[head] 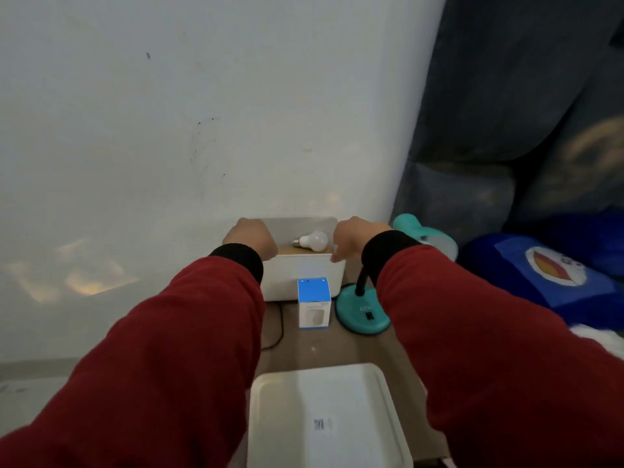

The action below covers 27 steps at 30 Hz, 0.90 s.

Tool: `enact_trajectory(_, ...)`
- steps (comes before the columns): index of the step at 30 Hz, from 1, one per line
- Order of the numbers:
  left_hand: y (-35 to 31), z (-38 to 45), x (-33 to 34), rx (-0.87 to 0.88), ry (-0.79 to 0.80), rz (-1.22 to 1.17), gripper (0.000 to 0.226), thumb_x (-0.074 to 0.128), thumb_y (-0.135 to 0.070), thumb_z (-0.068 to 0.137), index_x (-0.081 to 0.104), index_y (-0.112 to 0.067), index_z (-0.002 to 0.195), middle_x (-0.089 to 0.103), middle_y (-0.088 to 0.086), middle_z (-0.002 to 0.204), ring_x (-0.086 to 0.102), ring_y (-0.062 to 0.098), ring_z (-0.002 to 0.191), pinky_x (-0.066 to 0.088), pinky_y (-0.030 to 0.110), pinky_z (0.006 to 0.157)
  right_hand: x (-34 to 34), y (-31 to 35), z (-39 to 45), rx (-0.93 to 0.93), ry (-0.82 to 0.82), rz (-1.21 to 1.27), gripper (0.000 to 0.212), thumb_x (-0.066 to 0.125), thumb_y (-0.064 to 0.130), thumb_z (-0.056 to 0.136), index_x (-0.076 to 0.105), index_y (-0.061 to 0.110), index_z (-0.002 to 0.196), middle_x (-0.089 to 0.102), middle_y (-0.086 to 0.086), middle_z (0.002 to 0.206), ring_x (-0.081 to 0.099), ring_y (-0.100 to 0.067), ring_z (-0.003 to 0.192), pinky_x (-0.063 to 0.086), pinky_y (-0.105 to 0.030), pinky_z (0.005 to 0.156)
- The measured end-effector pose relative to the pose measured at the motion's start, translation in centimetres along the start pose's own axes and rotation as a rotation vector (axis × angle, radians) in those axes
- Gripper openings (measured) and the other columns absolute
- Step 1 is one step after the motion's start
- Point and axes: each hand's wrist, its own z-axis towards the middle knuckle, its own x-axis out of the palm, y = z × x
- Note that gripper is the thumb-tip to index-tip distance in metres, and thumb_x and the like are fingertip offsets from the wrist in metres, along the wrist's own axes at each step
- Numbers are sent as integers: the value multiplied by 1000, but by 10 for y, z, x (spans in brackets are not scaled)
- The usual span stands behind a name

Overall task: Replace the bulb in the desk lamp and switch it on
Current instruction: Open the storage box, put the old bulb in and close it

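A white bulb (pixel 312 240) lies on its side on the wooden lid of a white box (pixel 287 278) against the wall. My left hand (pixel 250 236) rests curled on the box's left top edge. My right hand (pixel 354 239) hangs at the box's right top corner, fingers bent down and touching the rim. Neither hand touches the bulb. The teal desk lamp stands to the right: its round base (pixel 363 312) with a black switch, a black neck, and its shade (pixel 425 236) partly hidden behind my right sleeve. A blue-and-white bulb carton (pixel 314 304) stands upright before the box.
A white tray lid (pixel 327 417) lies near me on the brown table (pixel 304 349). A black cable (pixel 278 329) runs along the table's left. The wall stands close behind the box. Blue cushions and dark fabric (pixel 540 275) fill the right side.
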Motion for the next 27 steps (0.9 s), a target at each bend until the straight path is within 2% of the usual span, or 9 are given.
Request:
enact_trajectory(3, 8, -39, 23, 2, -3, -97, 52, 58, -38, 87, 51, -7, 128, 54, 15, 130, 53, 29, 119, 45, 31, 93, 26, -6, -29, 12, -6, 28, 51, 64, 35, 87, 52, 15, 133, 55, -6, 133, 55, -25, 120, 44, -32, 85)
enact_trajectory(6, 15, -85, 54, 10, -32, -318, 67, 60, -40, 87, 34, -13, 142, 44, 18, 139, 44, 31, 129, 40, 36, 103, 64, -13, -52, -17, -34, 168, 60, 62, 32, 86, 40, 22, 141, 50, -8, 140, 49, -27, 128, 42, -35, 101)
enact_trajectory(9, 19, -120, 89, 33, -96, -493, 75, 59, -41, 87, 21, -20, 148, 38, 17, 142, 38, 30, 133, 38, 39, 105, 107, -18, -76, -29, -65, 335, 75, 63, 35, 86, 22, 28, 149, 46, -16, 141, 46, -31, 129, 40, -38, 106)
enact_trajectory(13, 25, -158, 146, 26, -97, -612, 75, 56, -42, 89, 16, -24, 149, 31, 16, 148, 30, 30, 138, 32, 42, 108, 169, -21, -108, 3, -95, 491, 78, 62, 35, 87, 15, 34, 150, 38, -17, 144, 39, -31, 134, 34, -38, 109)
enact_trajectory(15, 30, -173, 176, 7, -69, -588, 76, 55, -46, 89, 14, -27, 150, 28, 14, 151, 27, 29, 140, 30, 42, 110, 200, -23, -119, 28, -79, 543, 79, 62, 37, 87, 14, 33, 151, 29, -12, 152, 30, -26, 141, 28, -38, 113)
enact_trajectory(19, 43, -187, 221, -71, 91, -461, 82, 51, -54, 87, 6, -29, 150, 8, 15, 157, 11, 32, 145, 20, 45, 116, 249, -28, -126, 110, 21, 572, 87, 65, 45, 83, 9, 38, 150, 16, -8, 159, 17, -27, 146, 23, -43, 117)
enact_trajectory(24, 54, -199, 238, -97, 185, -363, 87, 56, -55, 84, 7, -26, 151, 4, 19, 155, 14, 35, 143, 20, 44, 115, 273, -36, -132, 233, 104, 496, 85, 62, 53, 82, 9, 42, 148, 18, -16, 156, 12, -39, 143, 19, -51, 116)
enact_trajectory(27, 55, -201, 239, -104, 238, -305, 90, 57, -54, 83, 6, -25, 151, 12, 20, 153, 21, 36, 139, 24, 43, 113, 278, -38, -133, 253, 138, 447, 84, 59, 55, 83, 10, 40, 149, 18, -19, 155, 10, -40, 143, 15, -51, 116)
